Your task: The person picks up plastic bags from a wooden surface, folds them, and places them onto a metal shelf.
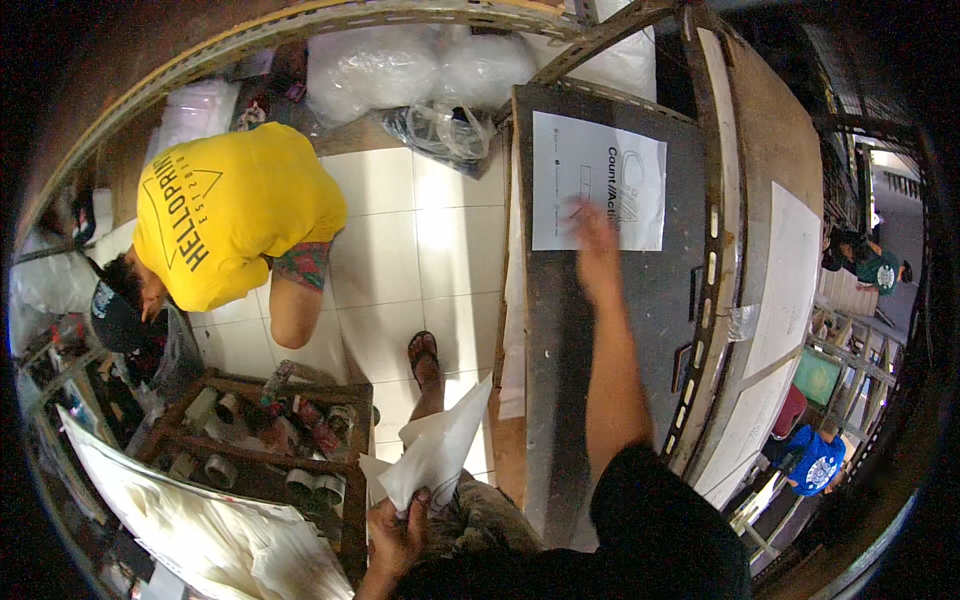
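Note:
My left hand (398, 535) is closed on a thin, creased white sheet (435, 450), thumb on top, low in front of my body. It could be paper or plastic. Stretched out ahead, my right hand (597, 250) is over the lower edge of a flat white sheet with black print (640, 195). Motion smears its fingers, so whether they touch that sheet is unclear. The printed sheet lies on a dark grey tabletop (570, 400), near its far end.
A person in a yellow shirt (235, 215) bends down at the left. Near them stands a wooden crate (250, 395) of bottles and rolls. Clear plastic bundles (375, 75) lie at the back. A slotted metal frame (715, 250) borders the table's right side. Other people are far right.

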The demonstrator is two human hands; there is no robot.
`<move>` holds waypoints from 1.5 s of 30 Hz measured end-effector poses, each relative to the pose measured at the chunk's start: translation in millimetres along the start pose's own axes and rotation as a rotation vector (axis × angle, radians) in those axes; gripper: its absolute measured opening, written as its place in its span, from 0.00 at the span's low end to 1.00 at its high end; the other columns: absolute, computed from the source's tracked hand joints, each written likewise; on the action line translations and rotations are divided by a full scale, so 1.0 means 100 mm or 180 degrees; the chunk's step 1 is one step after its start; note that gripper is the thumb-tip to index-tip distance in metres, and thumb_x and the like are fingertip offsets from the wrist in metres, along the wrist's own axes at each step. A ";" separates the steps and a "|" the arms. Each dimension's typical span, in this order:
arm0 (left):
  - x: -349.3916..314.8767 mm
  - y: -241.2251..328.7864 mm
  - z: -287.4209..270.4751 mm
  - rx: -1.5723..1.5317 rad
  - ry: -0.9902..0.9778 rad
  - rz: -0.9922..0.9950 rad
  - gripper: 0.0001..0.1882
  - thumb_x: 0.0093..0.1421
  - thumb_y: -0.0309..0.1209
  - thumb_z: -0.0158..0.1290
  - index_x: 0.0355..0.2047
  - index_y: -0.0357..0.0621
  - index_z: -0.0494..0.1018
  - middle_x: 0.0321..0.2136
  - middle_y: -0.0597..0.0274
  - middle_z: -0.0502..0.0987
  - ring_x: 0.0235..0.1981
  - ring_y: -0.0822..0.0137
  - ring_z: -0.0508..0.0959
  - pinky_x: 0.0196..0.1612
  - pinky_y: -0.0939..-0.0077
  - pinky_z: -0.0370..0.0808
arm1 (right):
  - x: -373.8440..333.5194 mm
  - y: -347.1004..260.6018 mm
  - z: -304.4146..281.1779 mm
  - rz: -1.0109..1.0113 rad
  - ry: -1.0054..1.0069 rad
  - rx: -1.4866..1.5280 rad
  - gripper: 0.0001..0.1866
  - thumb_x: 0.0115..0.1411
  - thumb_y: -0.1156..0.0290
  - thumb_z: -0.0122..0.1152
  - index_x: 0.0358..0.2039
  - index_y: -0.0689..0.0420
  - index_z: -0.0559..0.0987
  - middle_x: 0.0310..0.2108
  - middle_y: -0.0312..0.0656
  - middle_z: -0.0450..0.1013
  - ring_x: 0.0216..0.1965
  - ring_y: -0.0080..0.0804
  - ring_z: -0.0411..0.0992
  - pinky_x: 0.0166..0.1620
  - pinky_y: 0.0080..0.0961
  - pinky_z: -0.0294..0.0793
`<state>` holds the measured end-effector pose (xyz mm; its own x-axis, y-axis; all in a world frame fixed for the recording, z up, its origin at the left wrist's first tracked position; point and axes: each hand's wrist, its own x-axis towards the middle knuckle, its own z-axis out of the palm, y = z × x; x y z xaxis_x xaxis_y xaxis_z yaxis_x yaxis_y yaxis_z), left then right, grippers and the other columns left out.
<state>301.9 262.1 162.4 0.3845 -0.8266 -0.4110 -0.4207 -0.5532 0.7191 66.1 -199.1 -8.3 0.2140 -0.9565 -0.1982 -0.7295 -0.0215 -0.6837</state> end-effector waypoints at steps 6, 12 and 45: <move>0.36 0.41 -0.18 -0.1747 0.0157 -0.1721 0.17 0.67 0.40 0.58 0.41 0.35 0.76 0.35 0.64 0.80 0.34 0.73 0.75 0.38 0.74 0.72 | -1.58 -1.44 0.28 -0.0706 -0.3260 0.1923 0.14 0.54 0.70 0.75 0.40 0.57 0.81 0.40 0.40 0.79 0.42 0.32 0.78 0.49 0.31 0.77; 0.11 0.46 -0.17 -0.2002 0.0267 -0.1892 0.20 0.68 0.43 0.57 0.45 0.36 0.76 0.37 0.65 0.79 0.35 0.73 0.75 0.39 0.76 0.72 | -1.94 -1.51 0.16 -0.0777 -0.2906 0.1820 0.07 0.58 0.72 0.70 0.33 0.59 0.80 0.34 0.42 0.79 0.36 0.31 0.79 0.40 0.30 0.78; -1.06 0.70 -0.67 -0.1318 0.0093 -0.1572 0.19 0.64 0.40 0.61 0.39 0.33 0.76 0.30 0.61 0.79 0.30 0.70 0.76 0.33 0.71 0.73 | -1.47 -0.38 -0.61 -0.0153 0.0707 0.0428 0.16 0.71 0.62 0.53 0.52 0.59 0.73 0.47 0.53 0.76 0.49 0.51 0.75 0.54 0.40 0.71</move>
<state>287.0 318.3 294.1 0.4765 -0.4784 -0.7376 0.1613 -0.7772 0.6082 22.4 -75.0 89.5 0.0876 -0.9960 -0.0144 -0.6258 -0.0438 -0.7788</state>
